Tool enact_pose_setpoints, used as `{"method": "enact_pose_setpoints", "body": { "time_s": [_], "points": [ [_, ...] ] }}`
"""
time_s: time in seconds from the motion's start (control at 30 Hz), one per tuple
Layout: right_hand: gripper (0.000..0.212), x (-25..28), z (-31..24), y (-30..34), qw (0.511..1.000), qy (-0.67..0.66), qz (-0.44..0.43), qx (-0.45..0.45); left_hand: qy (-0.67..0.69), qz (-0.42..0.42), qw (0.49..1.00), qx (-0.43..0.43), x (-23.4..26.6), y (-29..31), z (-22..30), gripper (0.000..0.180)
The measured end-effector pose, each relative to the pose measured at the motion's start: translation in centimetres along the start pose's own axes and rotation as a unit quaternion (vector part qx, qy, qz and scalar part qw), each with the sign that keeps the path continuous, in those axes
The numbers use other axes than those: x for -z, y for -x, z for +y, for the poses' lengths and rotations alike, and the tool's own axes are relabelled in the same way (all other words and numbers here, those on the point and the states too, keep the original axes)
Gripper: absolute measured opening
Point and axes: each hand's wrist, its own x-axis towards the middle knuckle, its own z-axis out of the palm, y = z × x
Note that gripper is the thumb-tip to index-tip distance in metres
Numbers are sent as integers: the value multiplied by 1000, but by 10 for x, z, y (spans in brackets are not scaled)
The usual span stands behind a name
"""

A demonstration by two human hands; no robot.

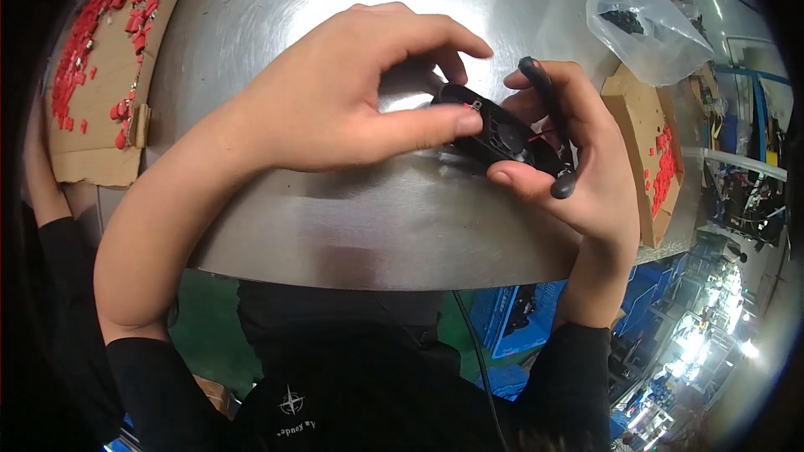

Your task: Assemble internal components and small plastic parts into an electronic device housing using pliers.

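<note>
Between my hands, over the metal table, is a black plastic housing point(504, 136) with an open, recessed inside and a few small red parts. My left hand point(356, 88) holds its left end, the thumb laid across it and another fingertip at its far side; the index finger arches clear. My right hand point(590, 146) is curled around black-handled pliers point(543, 88), with rounded handle ends showing above and below. The right thumb rests near the housing's right end. The pliers' jaws are hidden, and whether they touch the housing I cannot tell.
A cardboard tray point(99, 163) of small red parts lies at left; another cardboard box point(626, 117) with red pieces stands at right. Behind it sits a clear plastic bag point(641, 42). The metal table's point(377, 272) near edge curves before me. Blue crates point(540, 318) stand below; another person's arm point(46, 176) is far left.
</note>
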Motion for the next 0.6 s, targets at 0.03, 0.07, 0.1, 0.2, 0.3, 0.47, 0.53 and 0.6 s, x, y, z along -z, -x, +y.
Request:
{"method": "enact_pose_setpoints", "body": {
  "time_s": [0.03, 0.07, 0.1, 0.2, 0.3, 0.47, 0.53, 0.6],
  "points": [
    [81, 1, -1, 2, 1000, 21, 2, 2, -43, -9, 999, -25, 2, -2, 4, 56],
    [82, 0, -1, 1, 999, 38, 1, 9, -46, -7, 999, -22, 1, 0, 3, 56],
    [82, -1, 3, -1, 999, 37, -2, 12, -24, 0, 999, -34, -1, 1, 0, 56],
    [82, -5, 8, -2, 973, 140, -2, 183, -23, -6, 997, -75, 1, 2, -3, 54],
    [80, -5, 4, 1, 970, 170, -3, 176, -51, -18, 992, -113, 4, 0, -2, 51],
    [79, -7, 9, -1, 975, 149, -8, 167, -87, -49, 986, -130, 9, -2, 2, 46],
    [76, -8, 10, -2, 969, 172, -17, 179, -101, -71, 981, -148, 12, -2, 0, 45],
    [74, -9, 9, -3, 964, 179, -8, 195, -114, -91, 975, -167, 14, -2, -1, 44]
  ]
}}
